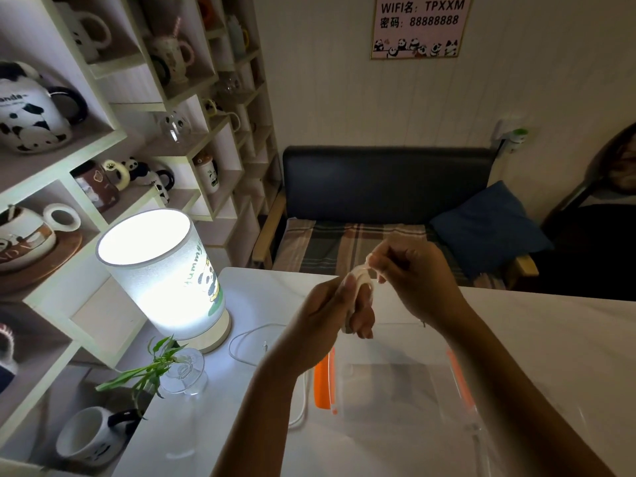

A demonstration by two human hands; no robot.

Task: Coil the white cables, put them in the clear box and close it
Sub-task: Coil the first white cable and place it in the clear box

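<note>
I see my left hand [339,309] and right hand [409,270] close together above the bench [550,339], both pinching one white cable [364,277] wound into loops. A second cable [241,342] lies beside the lamp [165,270]; the clear box [395,383] sits open below.

A small café or guest lounge is suggested, more than a private home. A WiFi sign [420,26] with network name and password is pinned on the wall. Open shelves [113,139] are filled with many panda mugs [32,111], as if displayed. A dark bench [385,187] with a blue cushion [488,225] is placed behind a white table [550,339], where a lit lamp [161,270] is standing.
</note>
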